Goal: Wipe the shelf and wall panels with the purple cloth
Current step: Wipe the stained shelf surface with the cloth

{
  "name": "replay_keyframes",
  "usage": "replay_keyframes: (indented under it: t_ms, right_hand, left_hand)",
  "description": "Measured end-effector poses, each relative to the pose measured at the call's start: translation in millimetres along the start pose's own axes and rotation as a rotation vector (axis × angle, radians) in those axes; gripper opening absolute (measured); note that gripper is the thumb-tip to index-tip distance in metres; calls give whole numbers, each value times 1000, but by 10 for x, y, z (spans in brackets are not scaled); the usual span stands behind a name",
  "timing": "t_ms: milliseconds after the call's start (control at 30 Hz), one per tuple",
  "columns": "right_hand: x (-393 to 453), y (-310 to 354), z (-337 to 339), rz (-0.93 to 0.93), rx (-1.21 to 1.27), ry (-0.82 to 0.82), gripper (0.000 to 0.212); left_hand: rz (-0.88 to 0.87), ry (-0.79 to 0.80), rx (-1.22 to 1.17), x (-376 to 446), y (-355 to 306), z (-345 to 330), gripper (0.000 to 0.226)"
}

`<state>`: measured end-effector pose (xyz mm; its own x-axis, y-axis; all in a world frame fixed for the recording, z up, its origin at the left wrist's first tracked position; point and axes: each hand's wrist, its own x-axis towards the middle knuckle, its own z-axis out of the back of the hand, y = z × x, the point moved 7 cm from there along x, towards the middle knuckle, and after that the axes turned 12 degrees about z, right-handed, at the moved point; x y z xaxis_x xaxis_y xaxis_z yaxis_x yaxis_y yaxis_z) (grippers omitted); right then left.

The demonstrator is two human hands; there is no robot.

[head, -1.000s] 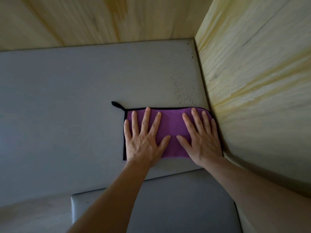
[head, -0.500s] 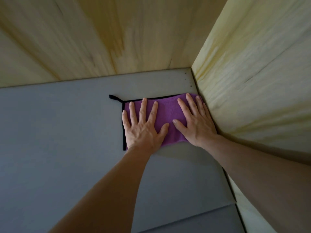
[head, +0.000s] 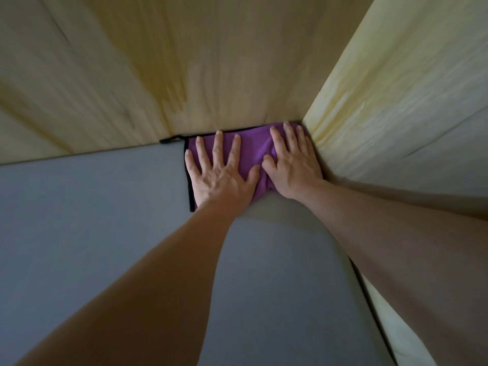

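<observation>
Left hand (head: 220,178) and right hand (head: 291,165), fingers flat, pin purple black-edged cloth (head: 252,151) into grey shelf's (head: 79,220) back-right corner; cloth may bunch against yellow wall panels (head: 396,88).

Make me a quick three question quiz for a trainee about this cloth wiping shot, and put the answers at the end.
1. True or false: the purple cloth lies in the middle of the grey shelf, far from both wood panels.
2. Multiple choice: how do the left hand and right hand meet the cloth? A) both pinch a corner; B) both press flat, fingers spread; C) only one touches it.
3. Fill in: the cloth's black hanging loop sticks out at its far ____ corner.

Key: 1 false, it sits in the corner where the back panel meets the right side panel. 2 B. 3 left.
</observation>
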<state>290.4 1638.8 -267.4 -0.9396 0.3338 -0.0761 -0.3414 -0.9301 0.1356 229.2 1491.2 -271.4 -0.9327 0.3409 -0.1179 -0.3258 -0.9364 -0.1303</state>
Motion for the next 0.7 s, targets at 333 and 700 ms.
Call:
replay_keyframes:
  t_ms: [333,700]
  right_hand:
    - [-51,25,37,3,-14,9,69]
    - [-56,-31,-28,24,3,30,70]
  left_hand:
    - [-14,29,3,-36,-2,2,79]
    - [-43,60,24,-66,37,34,80]
